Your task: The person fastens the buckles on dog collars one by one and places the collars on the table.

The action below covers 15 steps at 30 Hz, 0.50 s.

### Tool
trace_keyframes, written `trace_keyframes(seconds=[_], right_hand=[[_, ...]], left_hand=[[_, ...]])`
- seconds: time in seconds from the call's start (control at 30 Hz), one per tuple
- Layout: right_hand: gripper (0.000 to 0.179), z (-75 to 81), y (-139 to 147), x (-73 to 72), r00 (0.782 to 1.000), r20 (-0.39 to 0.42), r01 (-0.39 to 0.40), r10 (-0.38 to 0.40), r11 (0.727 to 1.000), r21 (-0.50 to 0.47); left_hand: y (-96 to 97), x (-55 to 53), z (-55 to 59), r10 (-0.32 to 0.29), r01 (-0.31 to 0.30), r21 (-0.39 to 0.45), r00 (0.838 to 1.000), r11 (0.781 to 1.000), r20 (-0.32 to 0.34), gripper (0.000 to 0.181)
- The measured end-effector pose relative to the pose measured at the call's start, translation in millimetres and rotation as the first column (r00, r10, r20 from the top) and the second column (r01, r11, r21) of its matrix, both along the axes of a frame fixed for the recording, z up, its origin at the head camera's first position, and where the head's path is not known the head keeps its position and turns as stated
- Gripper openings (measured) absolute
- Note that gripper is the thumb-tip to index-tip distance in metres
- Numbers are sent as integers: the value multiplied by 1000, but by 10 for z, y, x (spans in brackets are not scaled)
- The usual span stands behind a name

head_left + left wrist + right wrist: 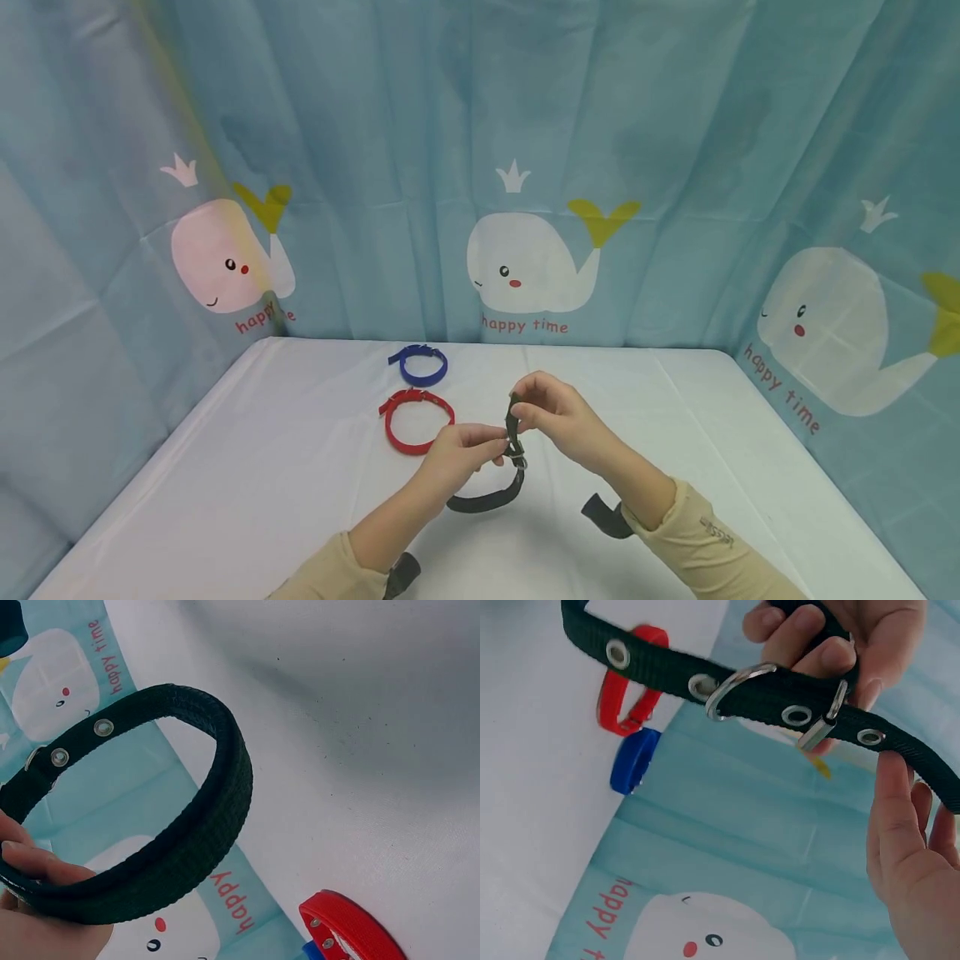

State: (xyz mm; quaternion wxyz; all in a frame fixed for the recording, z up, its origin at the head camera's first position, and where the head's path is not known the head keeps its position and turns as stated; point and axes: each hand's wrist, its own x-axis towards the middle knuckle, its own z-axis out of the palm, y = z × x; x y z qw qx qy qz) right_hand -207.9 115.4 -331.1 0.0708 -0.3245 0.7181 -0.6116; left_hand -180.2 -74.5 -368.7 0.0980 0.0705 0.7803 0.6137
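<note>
A dark green dog collar (483, 502) is held up above the table, bent in a loop. My left hand (453, 454) pinches it beside the metal buckle (821, 731). With thumb and fingers, my right hand (562, 421) grips the collar's tail end above the buckle. In the right wrist view the strap passes through the buckle, and a metal D-ring (727, 690) and several eyelets show. The padded loop (232, 787) hangs out from the left fingers in the left wrist view. Part of the strap is hidden behind the left hand.
A red collar (408, 449) lies looped on the white table (262, 467), just beyond my left hand. Behind it lies a blue collar (423, 381). A blue curtain (420, 167) with printed whales borders the table's back and sides. Black bands (607, 517) show by the sleeves.
</note>
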Motion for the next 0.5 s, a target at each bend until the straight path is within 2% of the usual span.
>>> trace_keyframes(seconds=[0.13,0.3,0.5], right_hand=[[15,-8,-26,2,1000,5,12,-12,1000,24],[16,-28,-52,6,1000,-4,7,-7,998,60],[12,-103,-76,21,996,-85,40,-27,987,157]], left_hand=[[34,6,-10,53,-53,-2,999,999,1,37],[57,15,-21,119,-119,-26,993,993,12,35],[63,17,-35,121,-121,-29,993,992,-2,33]])
